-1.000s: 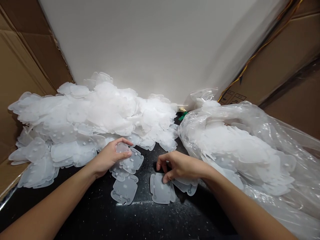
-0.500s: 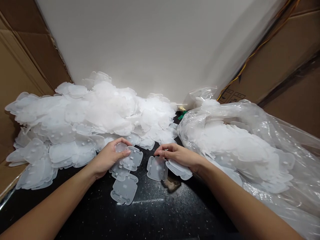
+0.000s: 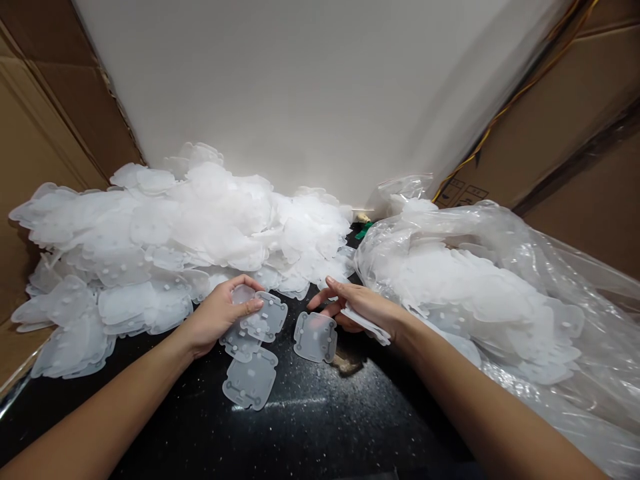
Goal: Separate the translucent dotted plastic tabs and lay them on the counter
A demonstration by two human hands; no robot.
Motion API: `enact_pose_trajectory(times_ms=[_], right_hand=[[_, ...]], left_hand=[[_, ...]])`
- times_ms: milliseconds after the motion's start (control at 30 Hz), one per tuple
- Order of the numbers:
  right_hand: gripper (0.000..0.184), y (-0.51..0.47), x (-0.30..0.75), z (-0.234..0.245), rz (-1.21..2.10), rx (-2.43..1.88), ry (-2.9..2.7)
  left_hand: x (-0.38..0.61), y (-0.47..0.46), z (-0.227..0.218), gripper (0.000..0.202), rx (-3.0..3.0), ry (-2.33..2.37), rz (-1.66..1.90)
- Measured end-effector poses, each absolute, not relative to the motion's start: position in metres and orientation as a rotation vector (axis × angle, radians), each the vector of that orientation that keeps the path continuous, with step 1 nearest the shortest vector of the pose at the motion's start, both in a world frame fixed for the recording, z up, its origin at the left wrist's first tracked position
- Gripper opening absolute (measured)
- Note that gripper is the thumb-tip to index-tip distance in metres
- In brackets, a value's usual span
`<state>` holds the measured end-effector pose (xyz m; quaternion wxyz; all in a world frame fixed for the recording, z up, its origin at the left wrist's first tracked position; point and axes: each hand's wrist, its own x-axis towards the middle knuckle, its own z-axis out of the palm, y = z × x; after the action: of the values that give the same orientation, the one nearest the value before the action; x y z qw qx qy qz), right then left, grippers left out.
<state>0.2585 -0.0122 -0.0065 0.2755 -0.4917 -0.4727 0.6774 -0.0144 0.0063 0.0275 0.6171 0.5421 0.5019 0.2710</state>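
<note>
Plastic pieces, translucent with rounded corners, are what your hands are working among in the head view, the only view there is. One lies flat on the black worktop between your hands. A lone piece lies at 6 o'clock of your left hand. That hand pinches a small stack between thumb and fingers, and the stack rests fanned out on the worktop. Your right hand has its fingers half spread, with a thin piece gripped edge-on beneath the palm.

These are the risks as I judge them. The pieces look slick, so the fanned stack could slide apart if your thumb eases. The edge-on piece has little hold and could drop onto the flat one. The loose heap, from 9 to 12 o'clock, slopes right down to your left fingers, and a nudge could spill it over and bury the stack. Pieces this thin may also cling in pairs unnoticed.

As for containers, the clear bag at 2 to 4 o'clock lies slumped on its side, full of the same pieces, just beside your right forearm. I cannot tell where its mouth is. Cardboard boxes flank both sides, and their contents are hidden.
</note>
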Motion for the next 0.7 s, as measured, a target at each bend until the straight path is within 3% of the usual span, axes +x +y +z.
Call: enact_pose_trajectory(times_ms=[267, 433, 700], right_hand=[[0.066, -0.012, 0.255, -0.002, 1.799, -1.371, -1.34], [0.048, -0.015, 0.249, -0.001, 1.767, -1.213, -1.436], [0.046, -0.018, 0.236, -0.004, 1.365, -1.259, -1.607]], left_hand=[[-0.015, 0.007, 0.026, 0.043, 1.256, 1.141, 0.612], [-0.013, 0.005, 0.028, 0.04, 1.258, 1.11, 0.626], [-0.007, 0.001, 0.032, 0.041, 1.236, 1.092, 0.611]])
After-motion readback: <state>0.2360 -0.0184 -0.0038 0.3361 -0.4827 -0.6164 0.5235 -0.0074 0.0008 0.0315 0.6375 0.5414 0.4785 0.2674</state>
